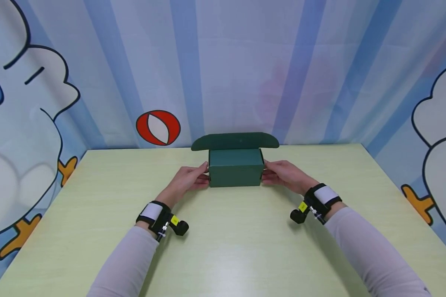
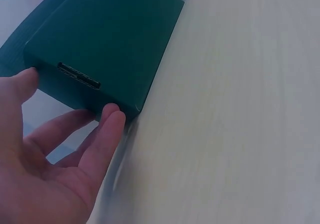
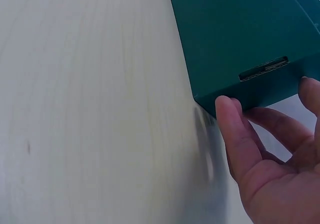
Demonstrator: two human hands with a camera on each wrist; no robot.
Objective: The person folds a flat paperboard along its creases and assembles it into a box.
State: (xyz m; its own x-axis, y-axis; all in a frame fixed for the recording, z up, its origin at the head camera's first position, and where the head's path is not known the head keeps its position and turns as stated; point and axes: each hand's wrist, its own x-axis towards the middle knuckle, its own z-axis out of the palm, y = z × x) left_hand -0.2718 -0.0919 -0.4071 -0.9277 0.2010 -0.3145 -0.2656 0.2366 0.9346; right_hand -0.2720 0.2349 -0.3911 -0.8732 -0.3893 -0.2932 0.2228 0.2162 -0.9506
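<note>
A green cardboard box [image 1: 236,175] is between the two hands at the far part of the table. Its wide lid flap [image 1: 235,141], rounded at both ends, shows behind the box. My left hand [image 1: 187,180] touches the box's left end with its fingertips, thumb toward the back. Against the opposite end rest the fingertips of my right hand [image 1: 287,175], fingers spread and only slightly bent. Each wrist view shows a narrow slot near the box's edge, close to the fingers. The inside of the box is hidden.
The pale wooden table [image 1: 230,239] ends at the back against a blue striped curtain [image 1: 238,70] printed with cartoon figures and a red ball [image 1: 167,123]. Each wrist wears a strap with a small black camera [image 1: 180,227].
</note>
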